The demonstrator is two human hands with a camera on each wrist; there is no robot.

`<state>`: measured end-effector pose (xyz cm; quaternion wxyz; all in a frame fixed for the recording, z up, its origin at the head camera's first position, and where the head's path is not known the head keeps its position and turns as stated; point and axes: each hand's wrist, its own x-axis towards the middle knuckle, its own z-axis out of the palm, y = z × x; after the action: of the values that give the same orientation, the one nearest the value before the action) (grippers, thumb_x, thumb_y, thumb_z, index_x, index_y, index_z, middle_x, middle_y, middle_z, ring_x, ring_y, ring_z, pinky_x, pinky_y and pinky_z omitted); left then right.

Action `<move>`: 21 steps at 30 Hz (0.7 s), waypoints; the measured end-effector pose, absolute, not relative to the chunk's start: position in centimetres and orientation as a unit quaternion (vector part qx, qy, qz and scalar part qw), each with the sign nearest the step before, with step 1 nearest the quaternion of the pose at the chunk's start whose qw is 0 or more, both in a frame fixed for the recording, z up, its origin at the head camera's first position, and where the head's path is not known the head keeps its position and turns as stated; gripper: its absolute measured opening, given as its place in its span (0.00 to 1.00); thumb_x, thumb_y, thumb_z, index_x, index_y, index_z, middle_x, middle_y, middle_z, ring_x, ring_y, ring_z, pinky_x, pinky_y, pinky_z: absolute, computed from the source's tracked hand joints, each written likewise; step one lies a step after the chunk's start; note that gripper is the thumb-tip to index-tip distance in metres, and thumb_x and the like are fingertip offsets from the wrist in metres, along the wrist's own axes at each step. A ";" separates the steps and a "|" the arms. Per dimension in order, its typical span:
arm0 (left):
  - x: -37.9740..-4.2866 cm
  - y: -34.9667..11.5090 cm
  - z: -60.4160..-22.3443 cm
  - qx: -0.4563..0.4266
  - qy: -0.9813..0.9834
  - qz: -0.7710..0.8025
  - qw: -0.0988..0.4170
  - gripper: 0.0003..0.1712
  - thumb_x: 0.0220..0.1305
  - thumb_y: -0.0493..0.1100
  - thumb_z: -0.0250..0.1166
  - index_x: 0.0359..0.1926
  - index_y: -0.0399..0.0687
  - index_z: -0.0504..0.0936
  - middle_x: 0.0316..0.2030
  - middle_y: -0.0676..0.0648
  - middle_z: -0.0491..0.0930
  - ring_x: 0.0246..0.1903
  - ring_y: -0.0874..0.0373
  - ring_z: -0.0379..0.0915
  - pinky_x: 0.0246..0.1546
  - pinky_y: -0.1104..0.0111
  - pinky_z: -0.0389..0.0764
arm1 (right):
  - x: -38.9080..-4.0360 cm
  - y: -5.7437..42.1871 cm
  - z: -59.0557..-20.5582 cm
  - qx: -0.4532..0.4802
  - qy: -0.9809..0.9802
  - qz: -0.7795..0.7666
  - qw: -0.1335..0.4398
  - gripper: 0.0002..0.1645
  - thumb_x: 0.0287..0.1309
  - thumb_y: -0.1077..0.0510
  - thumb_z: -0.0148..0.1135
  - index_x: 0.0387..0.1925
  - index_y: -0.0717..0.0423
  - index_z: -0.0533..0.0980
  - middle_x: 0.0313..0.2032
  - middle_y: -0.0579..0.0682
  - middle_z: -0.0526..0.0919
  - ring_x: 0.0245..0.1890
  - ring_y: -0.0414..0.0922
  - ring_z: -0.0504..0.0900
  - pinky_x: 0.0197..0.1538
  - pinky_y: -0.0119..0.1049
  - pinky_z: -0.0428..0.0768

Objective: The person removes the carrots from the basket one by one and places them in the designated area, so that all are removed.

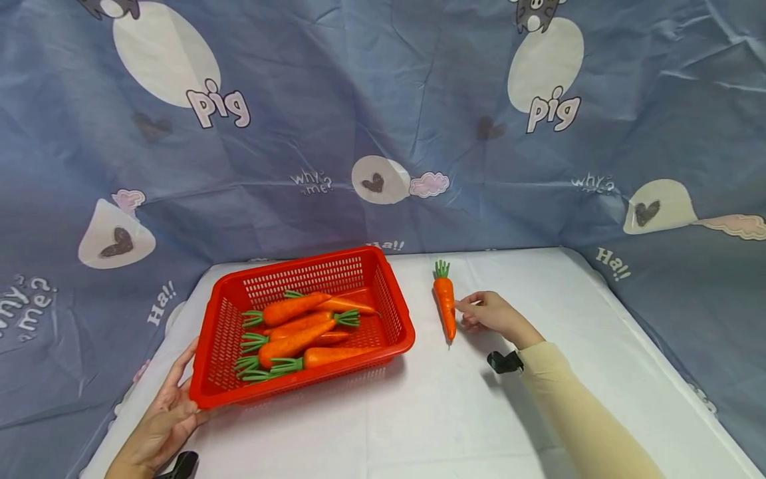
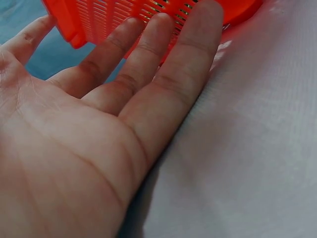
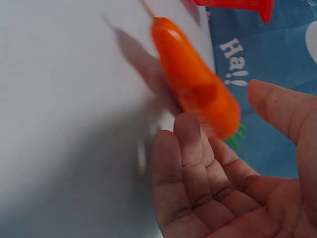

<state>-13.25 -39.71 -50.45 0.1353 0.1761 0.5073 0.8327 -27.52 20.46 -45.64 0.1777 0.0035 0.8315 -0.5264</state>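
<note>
A single orange carrot (image 1: pixel 445 306) with a green top is just right of the basket. My right hand (image 1: pixel 487 313) is beside it, fingertips right at the carrot. In the right wrist view the thumb stands apart from the blurred carrot (image 3: pixel 193 79), and the other fingers are loosely bent near its thick end. At the near left corner of a red plastic basket (image 1: pixel 299 392), my left hand (image 1: pixel 164 426) rests its fingers against the side. The left wrist view shows those fingers (image 2: pixel 173 79) extended along the perforated wall (image 2: pixel 114 22). Several carrots (image 1: pixel 296 342) lie inside the basket.
A white cloth (image 1: pixel 431 419) covers the table. Blue printed fabric (image 1: pixel 467 186) hangs behind it and along both sides. A black strap (image 1: pixel 505 362) is at the right wrist, and another black piece (image 1: pixel 182 466) is at the left wrist.
</note>
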 end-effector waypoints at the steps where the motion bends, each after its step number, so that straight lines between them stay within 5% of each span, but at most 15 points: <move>1: -13.2 -39.7 -50.4 0.172 0.507 0.833 0.135 0.52 0.80 0.25 0.47 0.86 0.80 0.42 0.75 0.63 0.71 0.69 0.61 0.77 0.63 0.57 0.85 | -27.6 20.6 -45.3 0.001 0.836 -0.521 0.174 0.29 0.78 0.49 0.61 0.62 0.71 0.72 0.37 0.53 0.85 0.33 0.40 0.85 0.41 0.33 0.88; 8: -13.3 -39.4 -50.5 0.152 0.538 0.820 0.120 0.56 0.78 0.25 0.51 0.86 0.81 0.39 0.74 0.68 0.69 0.68 0.64 0.77 0.61 0.56 0.86 | -28.2 20.2 -42.5 -0.024 0.858 -0.485 0.167 0.29 0.78 0.48 0.61 0.64 0.69 0.73 0.41 0.54 0.85 0.38 0.43 0.85 0.42 0.34 0.88; 21: -13.2 -39.6 -50.5 0.153 0.549 0.813 0.119 0.55 0.78 0.26 0.53 0.86 0.81 0.40 0.74 0.69 0.68 0.69 0.65 0.76 0.61 0.56 0.86 | -28.5 18.3 -37.8 -0.124 0.858 -0.450 0.215 0.28 0.76 0.49 0.65 0.64 0.66 0.74 0.54 0.65 0.86 0.51 0.56 0.87 0.58 0.50 0.89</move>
<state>-13.21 -39.63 -50.48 0.1192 0.1534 0.5490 0.8129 -28.53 18.29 -37.75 0.2147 -0.1237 0.8580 -0.4499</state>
